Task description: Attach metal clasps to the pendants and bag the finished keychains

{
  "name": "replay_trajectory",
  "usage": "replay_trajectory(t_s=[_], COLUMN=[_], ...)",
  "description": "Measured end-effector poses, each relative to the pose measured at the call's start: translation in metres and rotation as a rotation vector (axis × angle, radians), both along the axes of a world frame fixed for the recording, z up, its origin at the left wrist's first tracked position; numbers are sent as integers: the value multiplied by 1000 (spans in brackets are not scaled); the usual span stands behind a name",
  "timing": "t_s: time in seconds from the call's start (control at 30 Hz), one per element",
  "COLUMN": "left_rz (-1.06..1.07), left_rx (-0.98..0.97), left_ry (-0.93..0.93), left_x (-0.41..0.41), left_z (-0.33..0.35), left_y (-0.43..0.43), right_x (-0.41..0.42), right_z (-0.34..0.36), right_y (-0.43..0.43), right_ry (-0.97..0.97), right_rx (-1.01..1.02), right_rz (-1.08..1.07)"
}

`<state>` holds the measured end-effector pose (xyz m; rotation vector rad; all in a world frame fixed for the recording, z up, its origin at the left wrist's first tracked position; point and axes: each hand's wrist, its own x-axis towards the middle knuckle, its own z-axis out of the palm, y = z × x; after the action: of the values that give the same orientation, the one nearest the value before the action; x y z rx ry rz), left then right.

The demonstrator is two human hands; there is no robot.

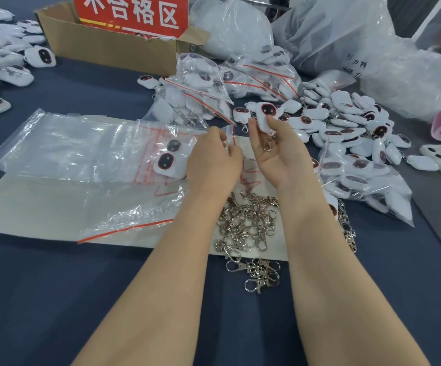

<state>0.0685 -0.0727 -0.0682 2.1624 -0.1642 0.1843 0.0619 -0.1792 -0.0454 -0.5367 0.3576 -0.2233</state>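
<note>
The pendant (266,112), white with a dark red-rimmed face, is held up just above the surface (55,286), pinched at its lower edge by the fingertips of the right hand (275,154). Its metal clasp (267,145) hangs freely over that palm, so this keychain looks finished and ready for bagging. Just beside it, the left hand (212,159) grips the red-striped mouth of a small clear bag (231,132) between curled fingers (whether the mouth is parted yet is hard to tell).

To do this well, the left hand should spread the mouth wide first. Feeding the dangling clasp in first should keep it from snagging the film, with the pendant following. Loose clasps (248,225) lie near the wrists, on a pale mat (29,207).
</note>
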Motion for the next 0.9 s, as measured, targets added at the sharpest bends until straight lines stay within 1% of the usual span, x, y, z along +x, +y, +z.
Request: replay_trajectory(t_s=[0.07,0.13,0.27,0.4,0.47,0.63,0.9], left_rz=[2,0,-1,7,14,19,21], left_rx=[11,18,12,12,13,13,12], left_ry=[-8,-15,-22,-21,-24,-21,-36], left_x=[0,0,-1,0,1,2,2], left_z=[-1,-2,-2,-2,-3,-4,-4], left_y=[0,0,0,0,0,-1,-1], right_x=[0,1,5,7,6,4,7], right_z=[-3,-6,-11,-12,-13,-15,-16], right_y=[3,6,7,10,11,10,12], right_ry=[25,52,60,47,39,-6,-35], right_rx=[-35,-132,-296,-618,-714,-793,-742], right_rz=[54,87,29,-14,-12,-12,13])
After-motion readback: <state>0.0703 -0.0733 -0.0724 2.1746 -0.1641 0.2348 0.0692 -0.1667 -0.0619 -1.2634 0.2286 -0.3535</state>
